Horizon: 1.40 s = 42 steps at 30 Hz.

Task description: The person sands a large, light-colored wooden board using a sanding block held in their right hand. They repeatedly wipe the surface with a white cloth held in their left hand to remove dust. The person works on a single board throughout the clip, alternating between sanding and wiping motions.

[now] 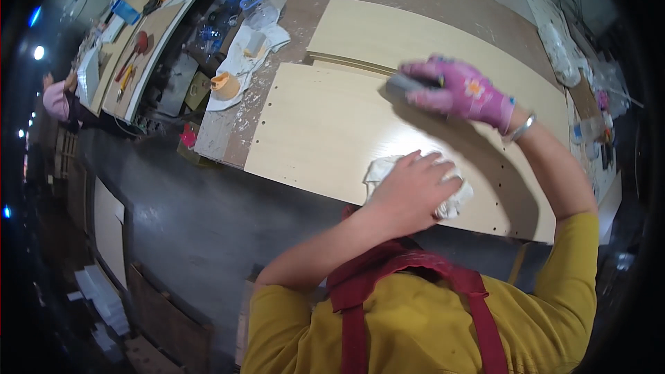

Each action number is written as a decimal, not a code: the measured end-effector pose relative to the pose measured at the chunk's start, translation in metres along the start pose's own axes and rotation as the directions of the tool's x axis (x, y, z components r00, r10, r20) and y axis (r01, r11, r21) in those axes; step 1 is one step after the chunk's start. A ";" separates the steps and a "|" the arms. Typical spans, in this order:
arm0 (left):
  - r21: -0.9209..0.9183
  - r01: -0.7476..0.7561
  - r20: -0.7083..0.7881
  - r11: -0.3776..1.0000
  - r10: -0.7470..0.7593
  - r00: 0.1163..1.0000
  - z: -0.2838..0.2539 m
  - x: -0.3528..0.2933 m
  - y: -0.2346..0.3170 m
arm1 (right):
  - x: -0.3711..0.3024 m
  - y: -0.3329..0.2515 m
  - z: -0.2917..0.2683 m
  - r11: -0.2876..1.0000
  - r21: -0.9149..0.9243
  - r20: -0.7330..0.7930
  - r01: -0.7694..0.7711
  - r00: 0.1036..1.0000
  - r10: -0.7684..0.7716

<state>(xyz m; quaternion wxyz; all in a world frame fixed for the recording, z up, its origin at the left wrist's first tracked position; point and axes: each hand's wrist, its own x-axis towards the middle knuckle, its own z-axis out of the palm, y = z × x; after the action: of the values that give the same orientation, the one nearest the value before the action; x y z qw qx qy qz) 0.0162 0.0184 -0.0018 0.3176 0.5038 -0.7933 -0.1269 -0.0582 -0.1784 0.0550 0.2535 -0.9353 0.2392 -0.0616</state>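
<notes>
The largest thing I have in view is the brown tabletop [298, 17], its left part flecked with white. On it, toward the person, lies a wide pale front board [325, 121], glossy where light falls on it. Beyond that I see a second pale board, the rear board [415, 24], its near edge running along the front board's far side; I can't tell whether the two overlap.

At the tabletop's left edge a white cloth [275, 39] is spread out. Over the front board I have both hands. The right hand [465, 90], in a pink flowered glove, has thumb and fingers closed around a grey block. The bare left hand [410, 194] lies palm down, fingers somewhat spread, on a crumpled white rag [377, 170] upon the front board, near its near edge.

Smaller still, I see a clear bottle [261, 14] with a blue top by the far end of the white cloth, and an orange cup-like piece [224, 86] at the cloth's near end. The grey block [400, 87] is near the front board's far side; I can't tell whether it touches the surface. Smallest is the silver bracelet [524, 127] on the right wrist.
</notes>
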 end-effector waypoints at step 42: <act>-0.213 -0.027 -0.350 0.977 -0.050 0.935 0.016 -0.004 -0.015 | 0.117 -0.186 0.087 0.695 -0.128 0.276 0.708 0.698 -0.661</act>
<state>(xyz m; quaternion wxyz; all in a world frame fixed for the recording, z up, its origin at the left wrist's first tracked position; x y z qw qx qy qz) 0.0181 0.0131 -0.0239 0.5065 0.4859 -0.7019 -0.1210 0.1427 -0.0555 0.0726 0.1285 -0.9798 -0.1508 -0.0262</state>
